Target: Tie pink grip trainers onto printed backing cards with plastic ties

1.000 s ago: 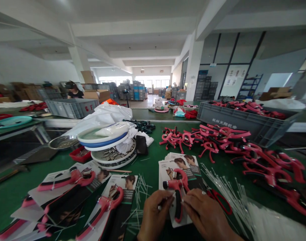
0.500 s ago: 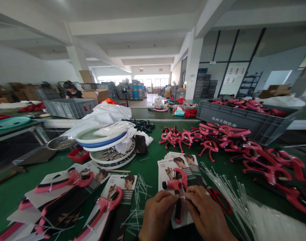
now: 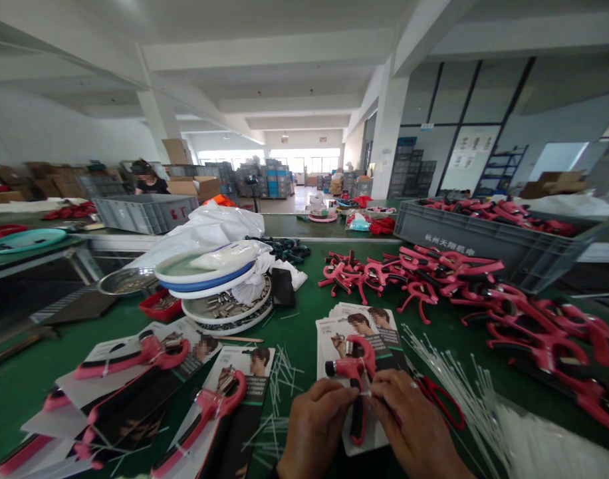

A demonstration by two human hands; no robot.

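My left hand [image 3: 314,426] and my right hand [image 3: 409,426] meet at a pink and black hand grip strengthener [image 3: 357,382] lying on a printed card [image 3: 367,439]. Their fingertips pinch a thin white cable tie [image 3: 365,394] at the grip's spring end. Red-handled scissors [image 3: 441,402] lie just beyond my right hand, beside a loose bunch of white cable ties [image 3: 464,389]. A stack of printed cards [image 3: 364,326] sits above my hands. Carded pink grips [image 3: 135,362] lie to the left.
A heap of loose pink grips [image 3: 449,279] covers the green bench [image 3: 294,332] at right, behind it a grey crate [image 3: 484,243] of more. Round trays of metal parts [image 3: 225,309] and a white plastic bag [image 3: 205,233] stand farther left. A co-worker [image 3: 149,179] sits far back.
My hands have drawn closer together and higher on the grip, and their fingertips now meet at the cable tie. The view has shifted slightly.
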